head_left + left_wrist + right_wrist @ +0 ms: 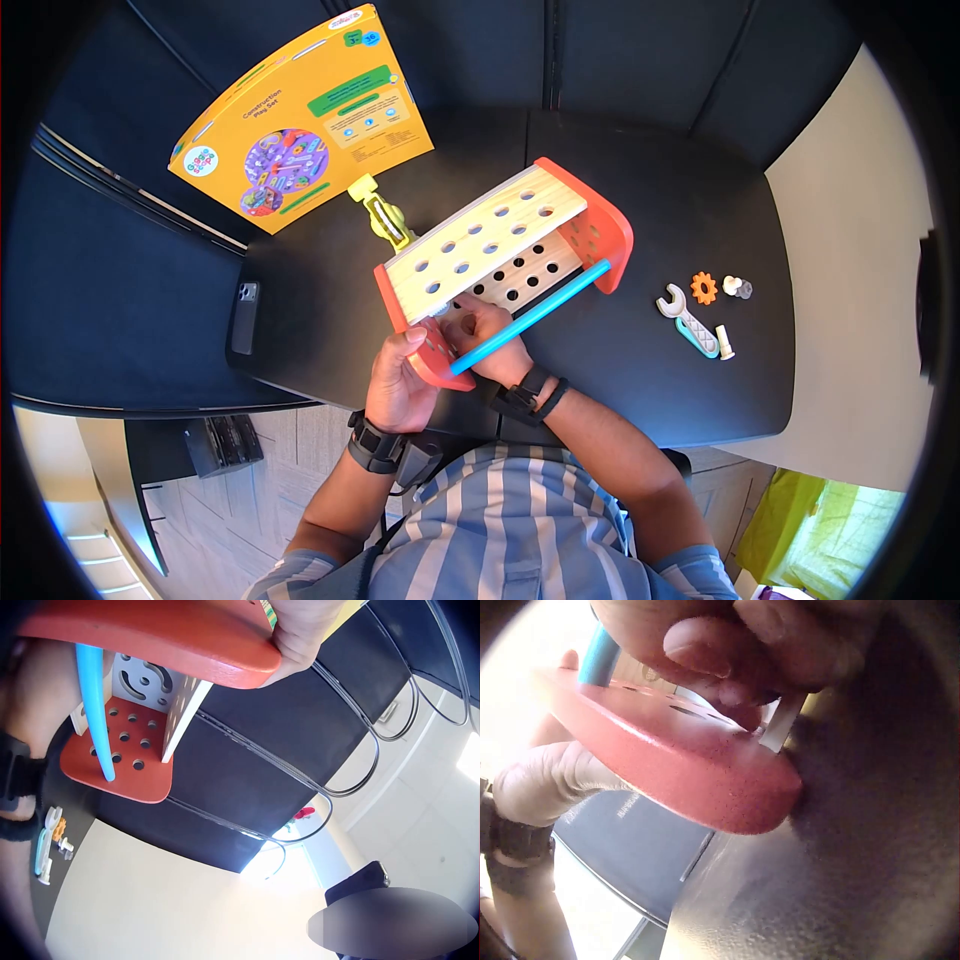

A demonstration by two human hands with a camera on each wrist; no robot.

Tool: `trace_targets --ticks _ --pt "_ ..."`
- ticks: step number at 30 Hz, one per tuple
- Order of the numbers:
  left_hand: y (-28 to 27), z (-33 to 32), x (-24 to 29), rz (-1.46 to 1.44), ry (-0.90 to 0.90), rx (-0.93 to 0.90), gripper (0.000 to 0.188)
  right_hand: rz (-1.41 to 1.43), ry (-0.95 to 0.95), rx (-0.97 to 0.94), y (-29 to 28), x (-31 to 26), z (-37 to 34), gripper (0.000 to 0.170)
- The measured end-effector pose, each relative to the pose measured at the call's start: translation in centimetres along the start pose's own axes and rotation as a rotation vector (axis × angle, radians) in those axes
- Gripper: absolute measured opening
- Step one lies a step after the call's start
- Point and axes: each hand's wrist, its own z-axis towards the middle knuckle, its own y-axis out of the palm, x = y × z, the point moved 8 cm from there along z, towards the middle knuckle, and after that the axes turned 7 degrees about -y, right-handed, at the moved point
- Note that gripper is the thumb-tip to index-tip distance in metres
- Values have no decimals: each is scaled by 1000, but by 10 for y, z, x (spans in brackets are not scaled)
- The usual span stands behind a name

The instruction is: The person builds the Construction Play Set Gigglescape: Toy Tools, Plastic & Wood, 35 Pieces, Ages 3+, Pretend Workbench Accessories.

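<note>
Toy bench: here it is, mid-table, tipped on a slant, open side facing the person's 5 o'clock.
Frame: red end panels at 7 (432,362) and 2 o'clock (610,240), holed top board (470,250), lower board (516,279) and blue rod (530,318) all spanning; the main body looks assembled, though how tight the joints are can't be told.
Left hand (398,388): at 7 o'clock, its grip firmly round the near end panel, thumb over the edge.
Right hand (488,338): tucked in behind the rod, fingertips near that panel's inner face; whether this grip pinches a part, I can't tell. Some fastening there seems in progress.
Yellow-green piece (384,212): just beside the bench at 10.
Loose parts: out at 3 to 4 o'clock, wrench (672,300), orange gear (704,288) and white bolt (725,342), none fitted; apparently these are what's left.
Box (340,75): standing at 11.
Table (620,400): black, under it all.
</note>
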Motion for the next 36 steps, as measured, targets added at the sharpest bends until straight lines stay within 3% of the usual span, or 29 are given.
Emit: trace_targets --ticks 11,29,32,36 --pt "2 1 2 12 7 15 60 -149 2 80 -7 -23 -3 43" --pt "7 1 3 23 27 50 54 -114 90 167 -4 4 -2 39" --pt "3 3 2 35 11 16 57 -78 6 211 -3 2 -2 38" --pt "7 1 3 20 26 42 59 -74 44 191 -5 -4 -5 36"
